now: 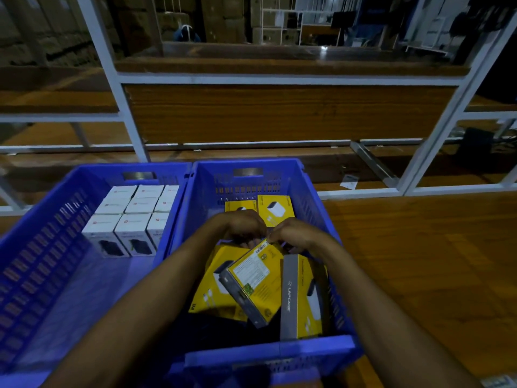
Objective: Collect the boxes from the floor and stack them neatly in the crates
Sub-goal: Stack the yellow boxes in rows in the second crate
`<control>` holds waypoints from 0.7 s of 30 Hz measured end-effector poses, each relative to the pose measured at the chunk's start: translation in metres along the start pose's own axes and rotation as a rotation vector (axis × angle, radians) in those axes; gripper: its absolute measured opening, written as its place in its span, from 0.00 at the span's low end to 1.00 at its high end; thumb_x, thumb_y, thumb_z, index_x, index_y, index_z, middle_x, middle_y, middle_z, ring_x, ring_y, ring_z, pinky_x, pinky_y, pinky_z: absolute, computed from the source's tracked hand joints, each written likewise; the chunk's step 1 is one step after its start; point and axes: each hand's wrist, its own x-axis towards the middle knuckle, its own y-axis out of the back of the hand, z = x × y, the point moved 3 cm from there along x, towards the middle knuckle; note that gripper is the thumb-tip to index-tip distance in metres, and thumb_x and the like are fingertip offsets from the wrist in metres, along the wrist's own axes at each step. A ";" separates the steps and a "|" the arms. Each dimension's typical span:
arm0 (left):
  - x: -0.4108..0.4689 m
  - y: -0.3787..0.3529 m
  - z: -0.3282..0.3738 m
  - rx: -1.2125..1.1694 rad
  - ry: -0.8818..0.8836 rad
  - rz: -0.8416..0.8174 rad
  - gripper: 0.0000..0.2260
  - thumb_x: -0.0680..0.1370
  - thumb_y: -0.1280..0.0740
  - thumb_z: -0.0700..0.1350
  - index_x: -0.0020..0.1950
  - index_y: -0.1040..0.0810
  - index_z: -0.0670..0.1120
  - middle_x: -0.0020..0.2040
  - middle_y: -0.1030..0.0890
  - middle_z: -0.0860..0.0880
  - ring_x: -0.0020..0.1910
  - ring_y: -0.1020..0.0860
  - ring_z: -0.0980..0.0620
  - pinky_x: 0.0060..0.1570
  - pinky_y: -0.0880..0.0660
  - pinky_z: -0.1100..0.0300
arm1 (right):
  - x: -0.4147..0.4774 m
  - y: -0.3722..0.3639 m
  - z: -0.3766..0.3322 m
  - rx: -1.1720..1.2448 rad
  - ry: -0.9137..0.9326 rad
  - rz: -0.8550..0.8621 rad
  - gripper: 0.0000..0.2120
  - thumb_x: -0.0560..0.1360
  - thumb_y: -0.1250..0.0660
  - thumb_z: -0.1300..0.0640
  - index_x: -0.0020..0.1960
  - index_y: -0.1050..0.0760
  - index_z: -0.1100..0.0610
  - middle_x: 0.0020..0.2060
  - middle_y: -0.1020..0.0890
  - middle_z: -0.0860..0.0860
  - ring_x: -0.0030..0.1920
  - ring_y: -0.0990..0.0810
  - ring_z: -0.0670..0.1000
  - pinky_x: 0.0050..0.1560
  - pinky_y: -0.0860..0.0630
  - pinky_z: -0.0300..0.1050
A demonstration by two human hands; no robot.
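Gripping the far end of the tilted yellow box (256, 281), the left hand (246, 226) and right hand (298, 233) meet with fingers curled, both equally close, above the middle of the right blue crate (268, 350). The box's long axis runs from the fingers toward this crate's near wall. It is glossy, sharp-edged cardboard. Two flat yellow boxes (275, 210) lie against the far wall.
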 end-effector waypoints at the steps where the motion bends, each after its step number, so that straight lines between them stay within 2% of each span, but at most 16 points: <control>1: 0.001 0.000 0.000 0.003 -0.004 0.007 0.06 0.78 0.36 0.38 0.42 0.23 0.40 0.31 0.24 0.47 0.26 0.25 0.53 0.31 0.27 0.60 | 0.001 0.000 0.001 0.009 -0.016 0.013 0.07 0.75 0.30 0.52 0.46 0.20 0.57 0.49 0.19 0.56 0.52 0.20 0.56 0.48 0.22 0.52; 4: 0.010 0.001 -0.003 0.100 0.025 0.101 0.04 0.78 0.36 0.40 0.44 0.23 0.44 0.34 0.23 0.48 0.30 0.23 0.53 0.34 0.25 0.59 | 0.009 -0.003 0.005 0.176 -0.091 0.122 0.10 0.75 0.31 0.52 0.48 0.22 0.59 0.42 0.22 0.59 0.39 0.23 0.55 0.37 0.29 0.45; 6: 0.018 0.005 -0.006 0.092 0.041 0.209 0.04 0.79 0.36 0.41 0.45 0.23 0.45 0.36 0.22 0.50 0.35 0.23 0.51 0.38 0.24 0.59 | 0.018 -0.005 0.008 0.353 -0.119 0.231 0.09 0.75 0.30 0.55 0.49 0.24 0.61 0.40 0.23 0.60 0.34 0.25 0.54 0.35 0.33 0.43; 8: 0.025 0.007 -0.006 0.034 0.051 0.283 0.11 0.79 0.37 0.39 0.37 0.28 0.44 0.34 0.28 0.49 0.34 0.28 0.52 0.38 0.29 0.59 | 0.030 -0.007 0.009 0.478 -0.144 0.283 0.14 0.77 0.32 0.56 0.58 0.25 0.64 0.48 0.20 0.60 0.40 0.22 0.55 0.34 0.30 0.42; 10: 0.034 0.009 -0.011 0.043 0.047 0.342 0.18 0.79 0.38 0.36 0.31 0.37 0.45 0.33 0.36 0.47 0.31 0.37 0.51 0.33 0.38 0.59 | 0.040 -0.007 0.011 0.581 -0.188 0.281 0.20 0.78 0.34 0.56 0.66 0.29 0.65 0.57 0.22 0.60 0.46 0.21 0.58 0.33 0.26 0.45; 11: 0.038 0.010 -0.015 -0.032 0.073 0.354 0.17 0.79 0.38 0.36 0.32 0.37 0.45 0.34 0.37 0.46 0.31 0.37 0.50 0.32 0.38 0.59 | 0.043 -0.007 0.011 0.633 -0.199 0.269 0.21 0.78 0.35 0.56 0.68 0.31 0.64 0.57 0.22 0.61 0.45 0.22 0.58 0.30 0.27 0.44; 12: 0.040 0.010 -0.019 -0.151 0.101 0.366 0.12 0.80 0.39 0.38 0.36 0.32 0.42 0.35 0.33 0.44 0.32 0.34 0.48 0.33 0.35 0.58 | 0.042 -0.006 0.010 0.679 -0.217 0.255 0.19 0.79 0.37 0.56 0.67 0.32 0.64 0.52 0.22 0.61 0.41 0.22 0.58 0.26 0.29 0.43; 13: 0.041 0.009 -0.022 -0.277 0.120 0.356 0.06 0.80 0.39 0.40 0.45 0.28 0.39 0.41 0.28 0.41 0.36 0.30 0.45 0.37 0.30 0.56 | 0.040 -0.006 0.009 0.713 -0.242 0.241 0.16 0.80 0.38 0.56 0.65 0.33 0.62 0.45 0.23 0.60 0.37 0.25 0.57 0.25 0.32 0.42; 14: 0.046 0.009 -0.029 -0.385 0.139 0.358 0.09 0.81 0.39 0.43 0.55 0.27 0.38 0.49 0.25 0.39 0.42 0.26 0.43 0.43 0.26 0.51 | 0.041 -0.005 0.009 0.733 -0.268 0.232 0.14 0.81 0.39 0.56 0.63 0.35 0.60 0.41 0.24 0.59 0.34 0.27 0.57 0.28 0.34 0.44; 15: 0.050 0.007 -0.033 -0.463 0.154 0.355 0.13 0.81 0.39 0.46 0.61 0.29 0.39 0.56 0.25 0.40 0.48 0.26 0.42 0.49 0.25 0.48 | 0.042 -0.006 0.009 0.765 -0.289 0.221 0.14 0.81 0.39 0.55 0.64 0.36 0.58 0.39 0.25 0.59 0.34 0.29 0.57 0.31 0.34 0.47; 16: 0.053 0.006 -0.035 -0.521 0.156 0.342 0.14 0.81 0.40 0.48 0.61 0.29 0.40 0.59 0.26 0.42 0.52 0.26 0.42 0.53 0.25 0.47 | 0.042 -0.007 0.008 0.815 -0.299 0.203 0.15 0.81 0.40 0.55 0.65 0.36 0.58 0.41 0.25 0.59 0.35 0.29 0.58 0.33 0.34 0.49; 17: 0.055 0.005 -0.033 -0.575 0.140 0.339 0.12 0.81 0.41 0.48 0.59 0.28 0.41 0.57 0.26 0.43 0.52 0.26 0.43 0.54 0.24 0.48 | 0.042 -0.009 0.006 0.879 -0.306 0.189 0.16 0.81 0.40 0.55 0.67 0.36 0.59 0.46 0.24 0.60 0.38 0.26 0.59 0.36 0.31 0.50; 19: 0.058 0.003 -0.023 -0.658 0.115 0.321 0.09 0.83 0.45 0.45 0.48 0.27 0.44 0.48 0.26 0.47 0.45 0.27 0.48 0.47 0.25 0.51 | 0.049 -0.009 0.005 0.977 -0.292 0.206 0.18 0.80 0.40 0.58 0.69 0.37 0.58 0.57 0.27 0.61 0.54 0.22 0.64 0.49 0.25 0.56; 21: 0.061 0.001 -0.017 -0.687 0.132 0.316 0.13 0.83 0.46 0.44 0.43 0.27 0.46 0.42 0.25 0.50 0.40 0.27 0.52 0.50 0.29 0.51 | 0.056 -0.006 0.004 1.010 -0.283 0.255 0.15 0.79 0.42 0.61 0.65 0.37 0.57 0.60 0.32 0.60 0.67 0.29 0.64 0.59 0.27 0.59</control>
